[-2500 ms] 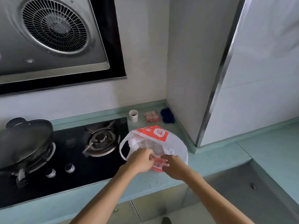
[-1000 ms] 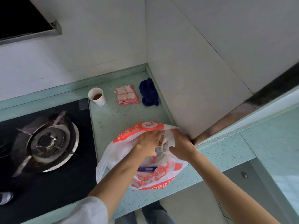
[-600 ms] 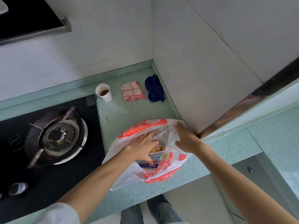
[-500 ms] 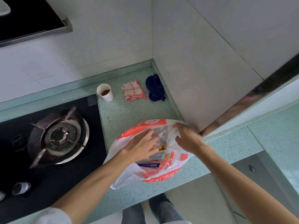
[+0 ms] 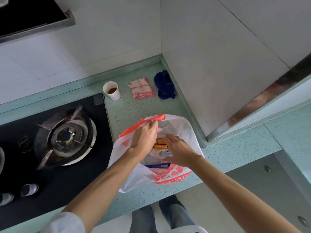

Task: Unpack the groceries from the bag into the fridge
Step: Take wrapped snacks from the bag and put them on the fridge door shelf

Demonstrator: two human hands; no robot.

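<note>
1. Speckled green worktop (image 5: 134,111) runs from a black gas hob (image 5: 25,165) to a white corner wall. A paper cup (image 5: 111,90), a checked cloth (image 5: 142,89) and a blue cloth (image 5: 164,85) sit along the back.
2. The plastic bag (image 5: 181,130) stands near the front edge of the worktop with its mouth facing up. Orange packets (image 5: 159,145) and a blue-labelled pack (image 5: 167,153) show inside it.
3. The left hand (image 5: 144,138) has its fingers curled over the far, red-printed rim and holds it up and back.
4. Half a second ago the right hand (image 5: 180,152) was gripping the bag's right rim. It has now let go and moved into the mouth, palm down over the groceries. Its fingers are fairly straight and spread, the tips beside the orange packets, and they hold nothing that I can see.
5. The mouth now gapes wider than it did a moment back.
6. Opening the bag looks finished, and the first pick seems to be starting.
7. Everything is still inside the bag, so the unpacking proper has barely begun. No fridge can be made out for certain from here.
</note>
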